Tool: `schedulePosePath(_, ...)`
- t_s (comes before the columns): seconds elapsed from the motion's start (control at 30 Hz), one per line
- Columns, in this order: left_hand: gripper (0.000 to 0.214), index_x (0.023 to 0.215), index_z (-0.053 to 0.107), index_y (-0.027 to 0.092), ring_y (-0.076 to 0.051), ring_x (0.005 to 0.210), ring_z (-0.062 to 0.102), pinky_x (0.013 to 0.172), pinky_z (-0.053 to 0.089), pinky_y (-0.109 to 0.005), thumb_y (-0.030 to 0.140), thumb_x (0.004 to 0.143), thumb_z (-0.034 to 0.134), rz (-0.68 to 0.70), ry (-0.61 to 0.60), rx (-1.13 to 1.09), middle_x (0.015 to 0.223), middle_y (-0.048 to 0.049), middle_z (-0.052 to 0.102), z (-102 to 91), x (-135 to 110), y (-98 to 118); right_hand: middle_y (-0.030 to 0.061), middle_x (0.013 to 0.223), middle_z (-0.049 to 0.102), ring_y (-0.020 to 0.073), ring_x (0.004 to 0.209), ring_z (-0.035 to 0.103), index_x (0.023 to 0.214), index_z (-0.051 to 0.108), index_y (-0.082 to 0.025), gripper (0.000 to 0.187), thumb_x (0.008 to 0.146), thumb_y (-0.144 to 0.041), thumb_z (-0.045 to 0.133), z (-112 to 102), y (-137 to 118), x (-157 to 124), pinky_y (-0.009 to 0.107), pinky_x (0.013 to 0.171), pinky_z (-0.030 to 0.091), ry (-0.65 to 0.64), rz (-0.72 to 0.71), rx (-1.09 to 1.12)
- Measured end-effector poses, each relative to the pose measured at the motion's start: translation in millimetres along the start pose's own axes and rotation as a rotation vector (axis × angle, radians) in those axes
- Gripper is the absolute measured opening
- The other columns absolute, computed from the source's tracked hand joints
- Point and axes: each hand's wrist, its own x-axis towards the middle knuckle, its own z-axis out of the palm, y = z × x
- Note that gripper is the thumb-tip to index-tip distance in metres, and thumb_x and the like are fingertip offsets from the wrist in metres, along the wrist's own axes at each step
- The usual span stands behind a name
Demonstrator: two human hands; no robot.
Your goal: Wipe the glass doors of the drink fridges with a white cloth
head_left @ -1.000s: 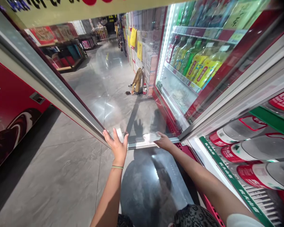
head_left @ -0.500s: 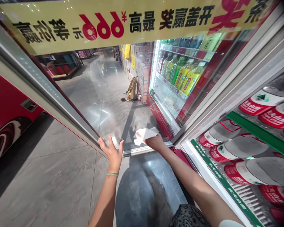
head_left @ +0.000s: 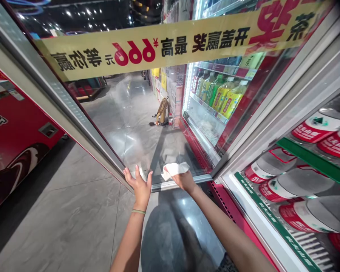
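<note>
Two bare hands are positioned low at an open cooler door. Left hand point(head_left: 141, 190): fingers spread and open, gripping nothing, placed at the lower corner where the door frame point(head_left: 98, 145) meets the bottom rail point(head_left: 166, 186). Hazard: lacking a grip, this hand may slip, and uneven pressure may swing the door. Right hand point(head_left: 185, 181): fingers closed on a white cloth point(head_left: 174, 168). The cloth is located at the lower part of the glass pane point(head_left: 141, 141), just above the bottom rail; full contact with the glass cannot be confirmed. Hazard: its free edge extends past the fingers, so a loose hold could let it fold, catch on the rail or drop. Bare fingertips reaching the pane could leave smears.

To the right, large water bottles point(head_left: 314, 213) sit on open shelves near the right forearm. Hazard: an elbow carried outward could knock them. Higher on the pane, a yellow banner strip point(head_left: 172, 45) crosses the glass; rubbing against its edge could lift it.

Beyond the pane, a second cooler point(head_left: 197, 145) stands near. Farther off, a tan backpack point(head_left: 161, 113) and a small bottle point(head_left: 170, 119) rest on the floor point(head_left: 82, 211), well apart from the hands; risk to both is judged low.
</note>
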Motion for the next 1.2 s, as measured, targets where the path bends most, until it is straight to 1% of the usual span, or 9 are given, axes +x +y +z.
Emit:
schedulePosePath(0.17,0.077,0.149,0.040,0.016,-0.044,0.157,0.005,0.122,0.016,-0.069,0.046,0.087,0.073,-0.063,-0.029,-0.027,0.162,-0.0268,0.013,0.0,3.5,1.5,0.0147,0.140,0.065,0.0339,0.124,0.061,0.153,0.050,-0.024,0.055,0.098,-0.032,0.052,-35.7,-12.7,59.8,0.045,0.108,0.045,0.182,0.173,-0.098)
schedulePosePath(0.3,0.080,0.149,0.040,0.014,-0.045,0.157,0.005,0.123,0.015,-0.069,0.048,0.085,0.074,-0.043,-0.011,-0.027,0.162,-0.0275,0.012,2.2,2.0,-1.8,0.0133,0.130,0.071,0.0333,0.124,0.062,0.149,0.056,-0.024,0.054,0.095,-0.032,0.053,-32.3,7.9,52.9,0.046,0.112,0.043,0.166,0.130,-0.091)
schedulePosePath(0.5,0.084,0.150,0.037,0.014,-0.043,0.157,0.003,0.124,0.011,-0.067,0.048,0.084,0.075,-0.031,-0.015,-0.036,0.162,-0.0273,0.009,1.3,1.4,0.6,0.0334,0.152,0.043,0.0469,0.147,0.036,0.161,0.021,0.000,0.079,0.096,-0.039,0.044,-14.8,31.5,28.0,0.068,0.114,0.034,0.597,0.685,-0.103)
schedulePosePath(0.57,0.083,0.149,0.038,0.014,-0.043,0.157,0.001,0.124,0.010,-0.067,0.048,0.084,0.075,-0.047,-0.020,-0.037,0.162,-0.0272,0.006,0.3,2.5,6.5,0.0331,0.153,0.043,0.0473,0.147,0.035,0.160,0.024,0.000,0.078,0.095,-0.036,0.048,-13.4,21.4,34.4,0.068,0.115,0.034,0.519,0.623,-0.078)
schedulePosePath(0.67,0.077,0.146,0.044,0.014,-0.044,0.157,-0.003,0.123,0.010,-0.068,0.048,0.084,0.075,-0.074,-0.002,-0.017,0.163,-0.0263,0.002,-1.9,6.6,17.5,0.0193,0.140,0.062,0.0399,0.137,0.051,0.150,0.051,-0.017,0.059,0.093,-0.032,0.054,-14.7,13.9,37.9,0.062,0.117,0.036,0.263,0.241,-0.041)
schedulePosePath(0.73,0.068,0.141,0.051,0.015,-0.044,0.157,0.003,0.123,0.012,-0.068,0.046,0.085,0.074,-0.045,-0.005,-0.002,0.162,-0.0242,0.011,-4.3,11.6,24.4,0.0139,0.131,0.069,0.0358,0.130,0.057,0.141,0.061,-0.024,0.049,0.093,-0.029,0.054,-16.3,19.1,33.4,0.059,0.117,0.036,0.203,0.133,-0.024)
schedulePosePath(0.93,0.051,0.132,0.064,0.021,-0.041,0.156,0.012,0.123,0.017,-0.066,0.044,0.088,0.072,0.018,-0.014,0.025,0.155,-0.0194,0.032,-13.7,25.0,41.2,0.0280,0.147,0.053,0.0448,0.142,0.041,0.160,0.034,-0.009,0.074,0.088,-0.021,0.047,-17.1,20.6,29.5,0.072,0.114,0.030,0.411,0.503,-0.024)
schedulePosePath(1.1,0.056,0.133,0.065,0.023,-0.042,0.155,0.015,0.123,0.017,-0.068,0.050,0.085,0.074,0.041,-0.050,0.076,0.154,-0.0184,0.036,-34.3,36.8,43.8,0.0204,0.133,0.065,0.0395,0.131,0.053,0.154,0.046,-0.016,0.069,0.086,-0.020,0.051,-42.2,4.7,38.1,0.061,0.115,0.036,0.309,0.215,-0.028)
schedulePosePath(1.2,0.056,0.137,0.063,0.024,-0.041,0.155,0.016,0.123,0.023,-0.065,0.048,0.087,0.073,0.096,-0.029,0.115,0.156,-0.0175,0.034,-61.0,57.7,42.9,0.0238,0.137,0.061,0.0422,0.131,0.050,0.154,0.044,-0.011,0.068,0.087,-0.022,0.051,-66.3,-0.3,48.3,0.063,0.113,0.036,0.388,0.328,-0.063)
